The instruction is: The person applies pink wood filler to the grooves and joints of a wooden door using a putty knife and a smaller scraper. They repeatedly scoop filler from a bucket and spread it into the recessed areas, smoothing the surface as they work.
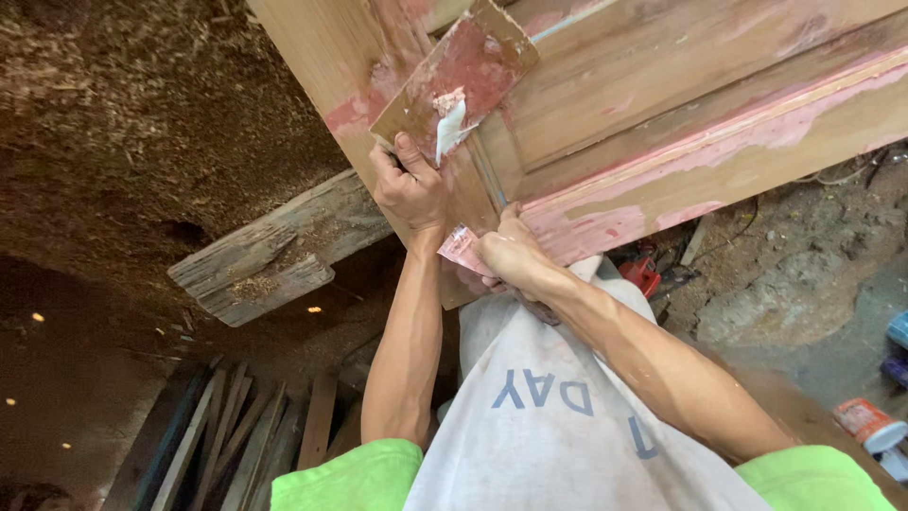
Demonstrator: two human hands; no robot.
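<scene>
My left hand (409, 189) grips the lower edge of a small wooden board (459, 80) smeared with pink filler and carrying a dab of white putty (451, 123). My right hand (511, 254) holds a small flat putty scraper (462, 249) coated in pink, its blade pointing left, just below my left wrist. Both hands are against a large wooden door panel (662, 104) with pink filler patches along its moulding and corner.
A weathered grey beam (274, 251) lies under the panel's left side. Sawdust (123, 114) is heaped at the upper left. Loose planks (236, 435) lie at the lower left. A red tool (643, 274) and a small orange-and-white container (870, 424) sit on the dirt floor at the right.
</scene>
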